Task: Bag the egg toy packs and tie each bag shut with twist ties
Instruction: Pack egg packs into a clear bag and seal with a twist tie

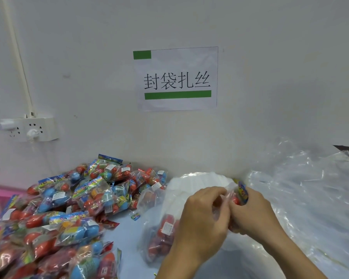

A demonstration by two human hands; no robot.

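Item: bag [159, 228], clear, holding egg packs, lower centre of the view, resting on the table [125, 224] and partly hidden behind the left hand [199, 220].
Neck: gathered between both hands at about 1 o'clock from the bag's body.
Grip: left hand's fingers curled, pinching the film. Right hand [252, 210] curled round the neck and a pack [241, 193] whose coloured header stands up above the fingers. No twist tie can be made out.
Risk, judged: the film is slick and the load hangs below the pinch; a loosened grip would let the neck spring open and packs spill. The pack near the mouth could get caught in the closure and leave it loose.
Surroundings: heap of loose packs [69, 208] at 9 o'clock; stack of white bags [197, 180] at 12; crumpled plastic sheet [310, 188] at 3; sign [176, 79] on the wall above; socket [31, 128] at 10.
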